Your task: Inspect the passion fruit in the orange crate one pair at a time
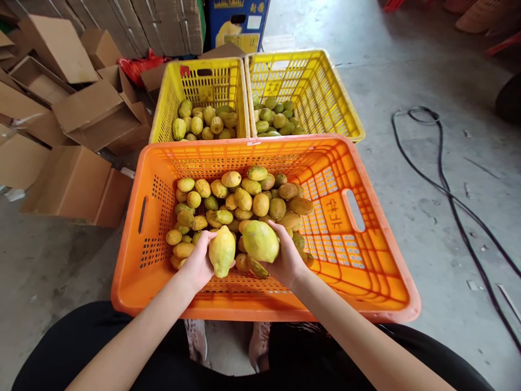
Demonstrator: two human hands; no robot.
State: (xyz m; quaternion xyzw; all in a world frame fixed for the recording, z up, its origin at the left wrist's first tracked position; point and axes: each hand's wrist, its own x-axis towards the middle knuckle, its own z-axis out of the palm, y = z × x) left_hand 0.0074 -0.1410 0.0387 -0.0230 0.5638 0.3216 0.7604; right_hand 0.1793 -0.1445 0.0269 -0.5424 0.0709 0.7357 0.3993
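Note:
My left hand (200, 262) is closed around a yellow-green papaya (222, 252) with its narrow tip pointing toward me. A rounder, greener papaya (261, 241) is in my right hand (287, 259), the fingers wrapped around its right side and underneath. Both fruits are held side by side, slightly apart, above the orange crate (260, 314). Several more papayas (243, 199), yellow, green and brownish, lie heaped in the crate below. My hands and the held fruits hide part of the near side of the heap.
Behind the orange crate stand a left yellow crate (163, 103) and a right yellow crate (345, 98), each with several fruits inside. Opened cardboard boxes (69, 184) pile up at the left. A black cable (450, 193) crosses the floor at the right. A blue box (240, 24) stands at the back.

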